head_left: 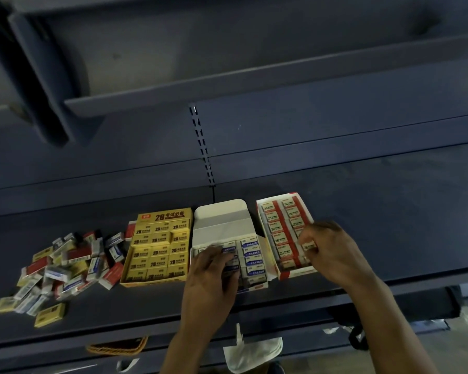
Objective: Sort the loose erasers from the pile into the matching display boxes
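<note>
The left hand point(214, 273) lies with fingers spread, gripping nothing, on the blue erasers point(253, 261) in the white box point(222, 225). Just right of the white box, the right hand point(327, 252) pinches a red eraser point(308, 246) over the red box point(297, 273). Just left of it stands the yellow box point(162, 214); farther left lies the pile point(65, 265).

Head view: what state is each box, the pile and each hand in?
Eraser pile: loose, jumbled.
Yellow box: open, looks full.
White box: flap up, erasers inside.
Red box: open, nearly full.
Left hand: fingers flat on white box's erasers.
Right hand: pinches an eraser over red box.
</note>
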`<action>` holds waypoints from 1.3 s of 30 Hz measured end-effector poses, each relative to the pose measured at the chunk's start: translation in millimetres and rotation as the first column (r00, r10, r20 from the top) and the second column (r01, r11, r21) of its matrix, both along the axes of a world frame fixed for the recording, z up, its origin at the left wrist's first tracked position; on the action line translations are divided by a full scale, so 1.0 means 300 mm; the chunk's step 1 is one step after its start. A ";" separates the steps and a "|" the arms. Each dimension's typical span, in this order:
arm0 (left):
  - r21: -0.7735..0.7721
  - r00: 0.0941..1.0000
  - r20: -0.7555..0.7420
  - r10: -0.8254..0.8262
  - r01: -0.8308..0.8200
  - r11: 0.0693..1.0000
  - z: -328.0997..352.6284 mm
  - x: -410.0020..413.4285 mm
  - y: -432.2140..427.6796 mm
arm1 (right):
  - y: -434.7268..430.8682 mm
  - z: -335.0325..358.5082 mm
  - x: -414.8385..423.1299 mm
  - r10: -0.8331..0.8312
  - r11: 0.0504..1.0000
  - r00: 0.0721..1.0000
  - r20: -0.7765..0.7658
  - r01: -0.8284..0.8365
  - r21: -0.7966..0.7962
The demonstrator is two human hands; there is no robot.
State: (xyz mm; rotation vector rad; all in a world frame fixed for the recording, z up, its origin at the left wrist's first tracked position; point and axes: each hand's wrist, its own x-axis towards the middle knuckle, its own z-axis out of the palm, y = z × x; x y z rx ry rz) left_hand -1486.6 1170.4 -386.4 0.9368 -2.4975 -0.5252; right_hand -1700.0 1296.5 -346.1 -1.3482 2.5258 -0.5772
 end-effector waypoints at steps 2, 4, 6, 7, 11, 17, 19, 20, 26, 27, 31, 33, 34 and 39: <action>0.029 1.000 -0.026 -0.005 0.006 1.000 0.010 0.003 -0.004 | -0.009 0.012 0.018 0.009 1.000 1.000 -0.029 -0.010 -0.014; 0.049 0.997 -0.072 -0.005 0.009 0.999 0.024 0.012 -0.010 | -0.029 0.023 0.044 0.003 0.999 0.998 -0.064 -0.006 -0.048; 0.038 0.994 -0.109 -0.002 0.006 0.999 0.041 0.030 -0.021 | -0.057 0.030 0.079 0.013 0.995 0.997 -0.082 -0.021 -0.096; 0.029 0.993 -0.120 -0.005 0.009 1.000 0.049 0.043 -0.030 | -0.075 0.035 0.101 0.036 0.993 0.996 -0.085 -0.046 -0.113; 0.012 0.993 -0.119 -0.005 0.007 1.000 0.056 0.118 -0.085 | -0.172 0.043 0.216 0.163 0.976 0.987 -0.007 -0.162 -0.143; -0.022 0.995 -0.012 0.098 -0.099 0.995 0.061 0.306 -0.205 | -0.356 0.040 0.424 0.319 0.937 0.944 0.081 -0.301 -0.176; -0.031 0.987 0.027 0.159 -0.158 0.987 0.063 0.370 -0.245 | -0.410 0.038 0.495 0.350 0.929 0.930 0.107 -0.330 -0.170; -0.033 0.980 0.037 0.195 -0.194 0.980 0.063 0.399 -0.265 | -0.434 0.034 0.528 0.364 0.923 0.925 0.111 -0.343 -0.173; -0.029 0.942 0.076 0.327 -0.325 0.945 0.041 0.537 -0.353 | -0.552 0.006 0.697 0.429 0.899 0.900 0.078 -0.418 -0.128; -0.019 0.941 0.088 0.326 -0.326 0.945 0.034 0.549 -0.361 | -0.574 0.006 0.718 0.436 0.896 0.897 0.070 -0.427 -0.120; -0.001 0.940 0.114 0.322 -0.324 0.946 0.014 0.555 -0.372 | -0.674 0.015 0.776 0.423 0.904 0.904 0.059 -0.417 -0.091; -0.018 0.937 0.120 0.327 -0.327 0.945 0.003 0.551 -0.378 | -0.728 0.010 0.789 0.399 0.915 0.916 0.034 -0.396 -0.072; -0.032 0.936 0.117 0.333 -0.331 0.943 -0.002 0.549 -0.380 | -0.751 0.007 0.794 0.382 0.923 0.924 0.014 -0.381 -0.061; -0.070 0.941 0.079 0.330 -0.325 0.943 -0.011 0.548 -0.387 | -0.827 -0.006 0.826 0.339 0.940 0.938 -0.074 -0.341 -0.001</action>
